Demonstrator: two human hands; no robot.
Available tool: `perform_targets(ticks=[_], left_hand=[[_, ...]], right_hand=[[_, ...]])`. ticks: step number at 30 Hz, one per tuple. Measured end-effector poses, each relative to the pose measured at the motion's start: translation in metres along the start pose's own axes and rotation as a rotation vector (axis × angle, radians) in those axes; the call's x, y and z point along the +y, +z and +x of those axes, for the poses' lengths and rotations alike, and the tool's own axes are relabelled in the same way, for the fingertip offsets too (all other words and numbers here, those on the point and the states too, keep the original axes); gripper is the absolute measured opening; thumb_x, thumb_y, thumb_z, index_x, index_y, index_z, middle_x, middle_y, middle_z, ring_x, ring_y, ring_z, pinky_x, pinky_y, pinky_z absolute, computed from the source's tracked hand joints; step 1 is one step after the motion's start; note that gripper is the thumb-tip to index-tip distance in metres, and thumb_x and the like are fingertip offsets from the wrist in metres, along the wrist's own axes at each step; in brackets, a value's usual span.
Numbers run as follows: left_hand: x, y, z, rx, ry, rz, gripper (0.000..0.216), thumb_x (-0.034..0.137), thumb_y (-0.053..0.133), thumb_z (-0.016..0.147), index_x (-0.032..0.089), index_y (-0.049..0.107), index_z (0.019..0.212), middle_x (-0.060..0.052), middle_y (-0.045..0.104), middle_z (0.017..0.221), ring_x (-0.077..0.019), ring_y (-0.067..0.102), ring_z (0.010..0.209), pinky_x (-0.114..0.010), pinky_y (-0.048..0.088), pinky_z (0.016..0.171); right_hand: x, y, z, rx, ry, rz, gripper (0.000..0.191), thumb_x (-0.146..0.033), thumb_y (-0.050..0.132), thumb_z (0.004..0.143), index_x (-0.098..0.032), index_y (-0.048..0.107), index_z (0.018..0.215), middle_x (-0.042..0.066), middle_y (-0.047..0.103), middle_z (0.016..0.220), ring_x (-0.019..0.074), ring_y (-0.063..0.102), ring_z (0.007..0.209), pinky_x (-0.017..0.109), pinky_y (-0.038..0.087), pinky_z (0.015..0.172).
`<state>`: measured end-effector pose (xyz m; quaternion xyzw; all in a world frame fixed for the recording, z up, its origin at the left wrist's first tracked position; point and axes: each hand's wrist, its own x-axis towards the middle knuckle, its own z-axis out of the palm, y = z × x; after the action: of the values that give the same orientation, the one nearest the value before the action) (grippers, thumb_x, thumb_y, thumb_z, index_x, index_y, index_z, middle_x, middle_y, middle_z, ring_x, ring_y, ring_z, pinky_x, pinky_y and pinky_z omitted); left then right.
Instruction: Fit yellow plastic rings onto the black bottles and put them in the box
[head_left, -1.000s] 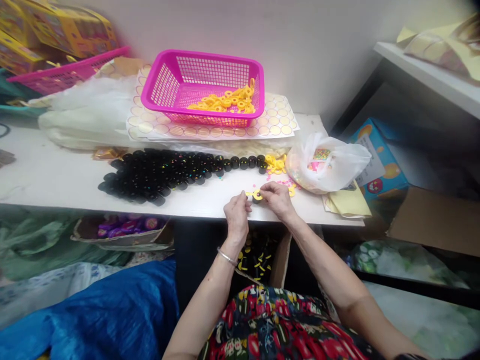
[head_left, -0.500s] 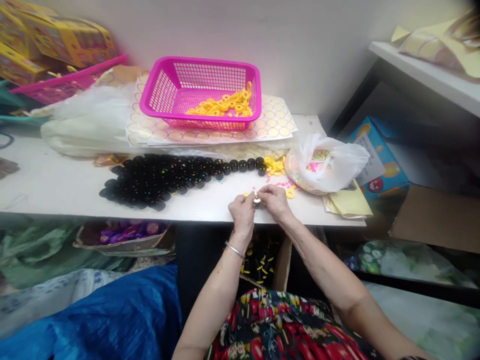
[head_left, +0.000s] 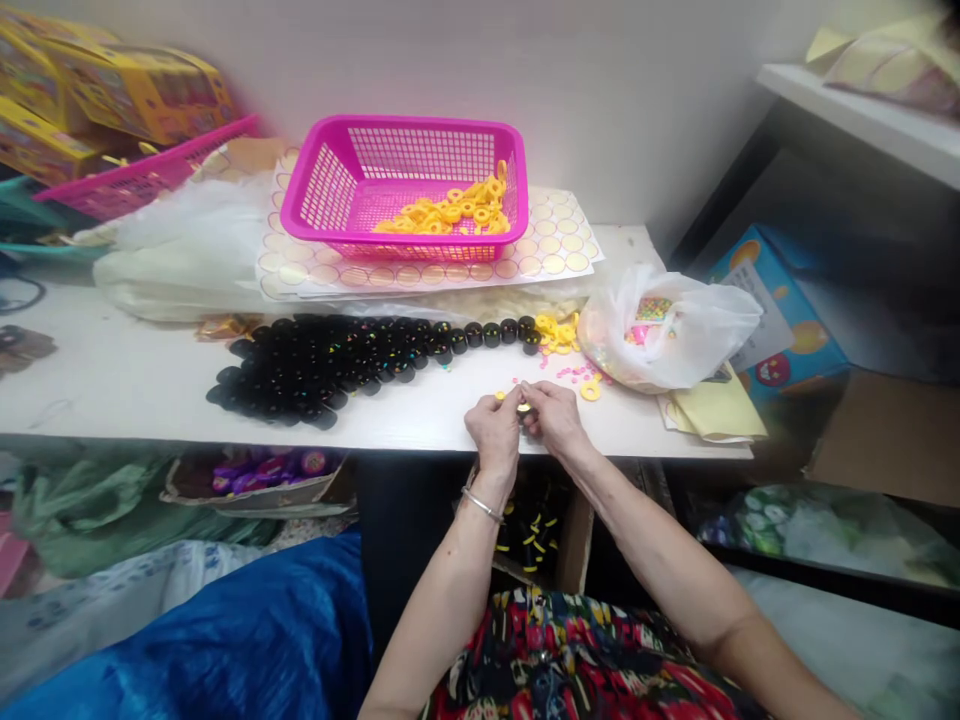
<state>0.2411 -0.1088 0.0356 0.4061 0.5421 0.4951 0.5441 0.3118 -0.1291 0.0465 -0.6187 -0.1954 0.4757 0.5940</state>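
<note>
Left hand (head_left: 495,432) and right hand (head_left: 556,420) together at the bench (head_left: 112,370) front edge, fingers (head_left: 517,398) pinched shut on one small yellow-topped piece (head_left: 523,406) (mostly hidden). Black caps (head_left: 315,362) massed left, pink basket (head_left: 409,190) behind.

Both my forearms reach forward and converge at the worktop's near edge. My left hand (head_left: 495,430) and right hand (head_left: 556,418) are knuckles-up, fingertips pinched together and touching each other. Bracelet on my left wrist.
</note>
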Motion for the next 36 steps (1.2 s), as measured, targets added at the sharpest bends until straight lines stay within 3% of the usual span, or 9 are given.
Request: perform_targets(ticks=[5,12,17,21,23,26,30,33,36], left_hand=[[0.002,0.002,0.007,-0.019,-0.089,-0.059,0.034,0.035,0.073,0.054,0.014,0.047,0.050,0.007,0.044,0.042,-0.0046,0.038,0.038,-0.018,0.028,0.038],[0.008,0.002,0.016,-0.022,-0.143,-0.039,0.038,0.030,0.075,0.048,0.015,0.040,0.044,0.010,0.031,0.037,-0.0032,0.031,0.036,-0.018,0.021,0.036],[0.010,-0.015,0.006,-0.266,-0.005,-0.095,0.032,0.041,0.067,0.062,0.010,0.057,0.058,0.004,0.047,0.050,-0.0048,0.040,0.046,-0.018,0.031,0.043],[0.009,-0.026,-0.008,-0.453,0.098,-0.122,0.035,0.024,0.076,0.050,0.012,0.066,0.080,0.000,0.057,0.080,-0.0093,0.053,0.069,-0.020,0.042,0.062],[0.009,-0.027,-0.014,-0.458,0.109,-0.118,0.039,0.019,0.077,0.046,0.013,0.067,0.083,0.000,0.056,0.085,-0.0108,0.054,0.074,-0.021,0.043,0.066],[0.012,-0.028,-0.024,-0.458,0.171,-0.041,0.027,0.022,0.076,0.050,0.014,0.068,0.074,0.001,0.054,0.078,-0.0112,0.052,0.073,-0.022,0.041,0.066],[0.021,-0.038,-0.036,-0.604,0.301,0.082,0.030,0.023,0.080,0.048,0.016,0.070,0.075,-0.001,0.056,0.075,-0.0159,0.050,0.082,-0.027,0.041,0.075],[0.028,-0.048,-0.042,-0.751,0.352,0.169,0.033,0.024,0.081,0.050,0.018,0.072,0.081,-0.004,0.059,0.080,-0.0194,0.049,0.090,-0.032,0.040,0.083],[0.029,-0.057,-0.047,-0.820,0.375,0.238,0.036,0.025,0.080,0.052,0.021,0.072,0.087,-0.005,0.059,0.088,-0.0215,0.048,0.096,-0.036,0.038,0.091]], right_hand=[[-0.003,0.000,0.006,0.001,0.044,0.042,0.023,-0.033,0.063,0.065,-0.016,0.050,0.056,-0.005,0.047,0.036,0.0060,0.041,0.027,0.014,0.026,0.025],[-0.007,0.003,0.007,0.005,0.117,0.026,0.020,-0.027,0.063,0.065,-0.016,0.047,0.059,-0.003,0.052,0.042,0.0063,0.043,0.027,0.015,0.028,0.024],[-0.007,0.004,0.002,-0.072,0.052,0.065,0.023,-0.033,0.063,0.068,-0.017,0.046,0.064,-0.004,0.052,0.046,0.0070,0.045,0.033,0.017,0.034,0.030],[-0.011,-0.003,-0.013,-0.110,0.070,0.238,0.026,-0.028,0.068,0.063,-0.018,0.045,0.068,-0.004,0.053,0.054,0.0084,0.051,0.045,0.019,0.041,0.039],[-0.014,-0.009,-0.026,-0.164,0.084,0.252,0.028,-0.027,0.069,0.061,-0.018,0.045,0.072,-0.004,0.055,0.061,0.0088,0.053,0.050,0.020,0.043,0.042],[-0.015,-0.021,-0.042,-0.293,0.104,0.204,0.030,-0.036,0.067,0.066,-0.019,0.046,0.080,-0.003,0.058,0.068,0.0102,0.055,0.051,0.024,0.046,0.045],[-0.016,-0.037,-0.047,-0.349,0.175,0.044,0.039,-0.055,0.051,0.077,-0.017,0.051,0.077,-0.001,0.055,0.060,0.0087,0.047,0.042,0.021,0.038,0.037],[-0.019,-0.046,-0.046,-0.480,0.239,0.049,0.034,-0.048,0.060,0.073,-0.014,0.055,0.075,-0.001,0.057,0.060,0.0085,0.050,0.049,0.019,0.040,0.043],[-0.022,-0.055,-0.049,-0.677,0.289,0.123,0.030,-0.038,0.071,0.064,-0.014,0.058,0.077,-0.001,0.061,0.068,0.0100,0.055,0.060,0.020,0.045,0.052]])
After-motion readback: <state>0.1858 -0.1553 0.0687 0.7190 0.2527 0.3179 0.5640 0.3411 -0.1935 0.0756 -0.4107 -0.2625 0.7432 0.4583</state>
